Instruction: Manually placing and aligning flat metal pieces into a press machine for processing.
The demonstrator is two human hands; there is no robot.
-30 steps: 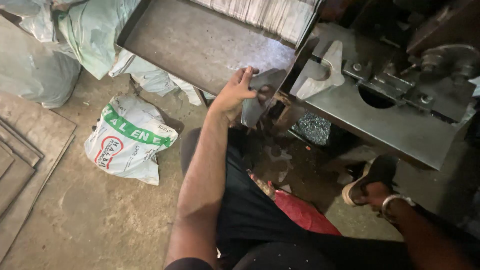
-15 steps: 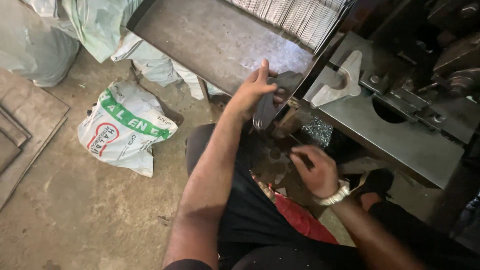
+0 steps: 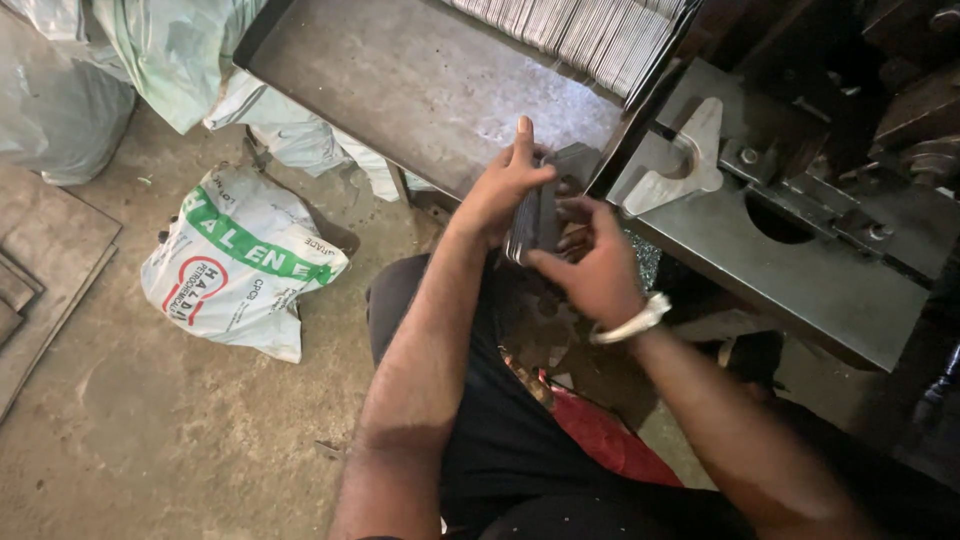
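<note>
We see a dull grey metal tray (image 3: pixel 400 90), a white sack (image 3: pixel 240 265) with a green band and a red ring, and pale green bags (image 3: pixel 170 50). Our wristband (image 3: pixel 630 322) is white, the cloth (image 3: pixel 610 440) red, our clothing (image 3: pixel 500 440) black.

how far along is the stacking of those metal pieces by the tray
Done: a long row of thin plates already stands on edge at the back of the metal tray. In hand: left hand and right hand grip a small stack of plates at the tray's edge. Left: that stack is not yet in the row.
</note>
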